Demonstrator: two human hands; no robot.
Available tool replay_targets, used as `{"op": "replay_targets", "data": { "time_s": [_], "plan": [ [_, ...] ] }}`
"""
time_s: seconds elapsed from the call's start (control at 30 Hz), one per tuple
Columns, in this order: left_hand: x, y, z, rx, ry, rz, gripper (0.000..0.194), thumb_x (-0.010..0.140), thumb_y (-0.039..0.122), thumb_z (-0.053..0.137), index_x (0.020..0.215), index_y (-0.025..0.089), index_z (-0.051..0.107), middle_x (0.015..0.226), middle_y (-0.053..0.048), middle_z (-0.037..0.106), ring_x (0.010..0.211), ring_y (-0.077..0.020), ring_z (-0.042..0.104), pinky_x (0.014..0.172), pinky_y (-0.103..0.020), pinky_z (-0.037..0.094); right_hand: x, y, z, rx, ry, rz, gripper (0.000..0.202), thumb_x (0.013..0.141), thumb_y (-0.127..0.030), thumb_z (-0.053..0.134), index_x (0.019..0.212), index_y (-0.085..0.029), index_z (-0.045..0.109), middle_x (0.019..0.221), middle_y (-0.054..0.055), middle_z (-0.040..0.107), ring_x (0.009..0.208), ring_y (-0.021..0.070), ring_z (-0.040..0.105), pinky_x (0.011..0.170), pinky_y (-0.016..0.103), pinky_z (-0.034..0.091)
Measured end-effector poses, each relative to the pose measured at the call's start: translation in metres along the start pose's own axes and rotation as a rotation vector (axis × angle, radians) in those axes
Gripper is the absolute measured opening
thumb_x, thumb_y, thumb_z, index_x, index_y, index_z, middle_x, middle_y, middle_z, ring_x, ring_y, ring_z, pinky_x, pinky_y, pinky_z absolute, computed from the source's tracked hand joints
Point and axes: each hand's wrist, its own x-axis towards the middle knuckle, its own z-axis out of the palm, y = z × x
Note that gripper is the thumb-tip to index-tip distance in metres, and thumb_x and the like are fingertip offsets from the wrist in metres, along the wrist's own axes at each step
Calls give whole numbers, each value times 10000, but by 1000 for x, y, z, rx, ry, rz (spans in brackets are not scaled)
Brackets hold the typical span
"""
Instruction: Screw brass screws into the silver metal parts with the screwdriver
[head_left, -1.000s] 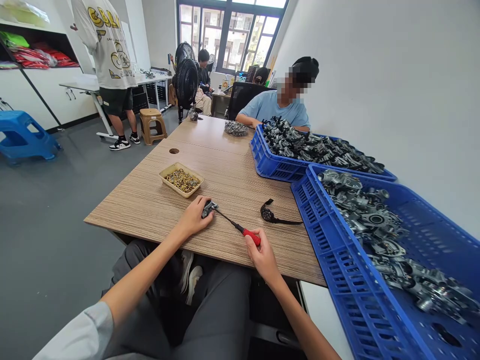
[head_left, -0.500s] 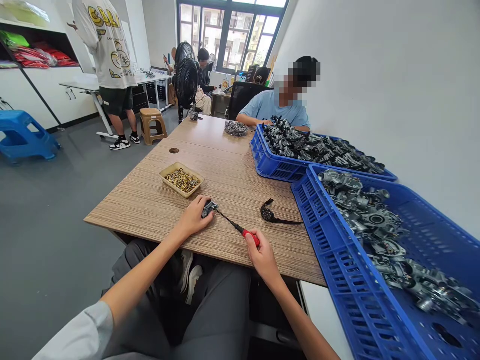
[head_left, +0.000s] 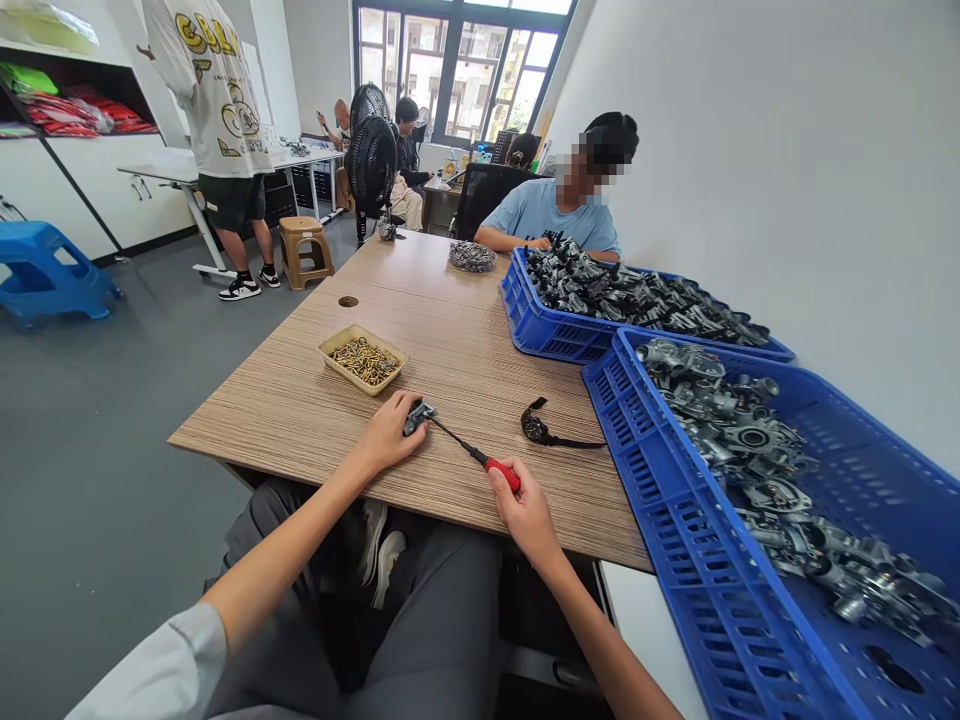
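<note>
Left hand [head_left: 386, 432] is closed over a small grey metal part [head_left: 417, 413], pinning it flat on the wooden worktop [head_left: 450, 360] near the front edge. Right hand [head_left: 525, 510] grips the red handle of a screwdriver [head_left: 472, 453]; the dark shaft runs up and left, tip touching the metal part. The shaft is tilted low, close to the worktop.

Shallow tan tray [head_left: 327, 349] of brass screws [head_left: 365, 360] sits just behind the left hand. Black wristwatch [head_left: 538, 428] lies on the worktop to the right of the screwdriver, strap stretched toward the near blue crate [head_left: 675, 540]. That crate, at the right edge, holds a heap of silvery metal castings [head_left: 757, 460]. A second blue crate [head_left: 544, 330] behind it is full of darker metal parts [head_left: 630, 295].

A seated person in a light blue shirt [head_left: 547, 215] is at the far end of the worktop, hands at the second crate. A small pile of metal rings [head_left: 472, 257] is beside them. A black floor fan [head_left: 370, 165] stands beyond the worktop. A standing person in a white printed shirt [head_left: 214, 85] is at far left, a blue stool [head_left: 45, 270] on the floor nearby.
</note>
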Motion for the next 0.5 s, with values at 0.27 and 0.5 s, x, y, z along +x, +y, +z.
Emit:
{"op": "replay_targets", "data": {
  "time_s": [0.27,0.5],
  "plan": [
    [0,0,0,0,-7,-13,401,927,263,611,1317,206,532,1268,-114,623,1200,-278,631,1070,-442,517,-1,-3,-2,-10,-16,-4,367,950,-611,570,963,-245,582,705,-15,553,617,173,484,572,290,402],
    [0,1,0,2,-2,-5,402,925,263,608,1315,203,533,1271,-114,620,1204,-277,627,1078,-432,512,-2,0,-3,11,-20,-14,341,945,-569,595,1070,-264,505,762,-18,550,614,179,483,589,309,422]
  ]
}}
